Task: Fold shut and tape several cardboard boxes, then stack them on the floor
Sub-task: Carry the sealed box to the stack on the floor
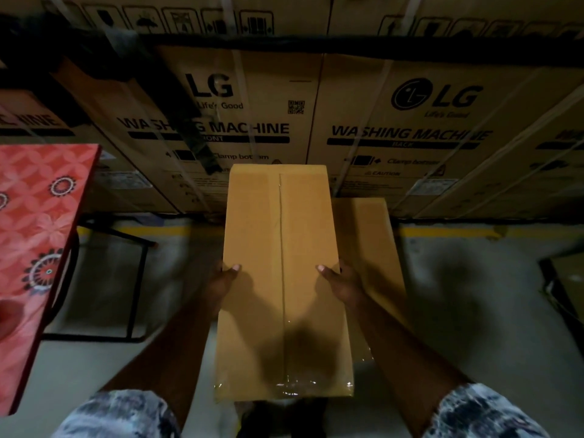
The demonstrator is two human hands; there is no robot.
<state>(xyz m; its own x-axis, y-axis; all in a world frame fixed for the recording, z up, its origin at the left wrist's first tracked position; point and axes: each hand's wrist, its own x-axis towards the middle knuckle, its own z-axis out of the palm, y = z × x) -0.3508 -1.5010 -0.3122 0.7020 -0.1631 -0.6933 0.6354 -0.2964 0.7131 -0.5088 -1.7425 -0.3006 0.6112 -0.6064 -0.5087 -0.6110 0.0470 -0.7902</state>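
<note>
hands: our left hand [226, 278] and right hand [339, 279] clamp the taped box [284, 279] by its sides.
risk: we may miss the lower box [376, 241], so it slides off.

Both hands [284, 279] grip taped box [284, 235] — sides.

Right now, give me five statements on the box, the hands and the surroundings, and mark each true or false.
1. Both hands grip the box, the left hand on its left edge and the right hand on its right edge. True.
2. The box's flaps stand open. False: they are folded shut, with clear tape along the centre seam.
3. A second box lies below, to the right of the held one. True.
4. The table on the left has a plain white top. False: it is red with a flower pattern.
5. The large cartons behind read WASHING MACHINE. True.
</note>
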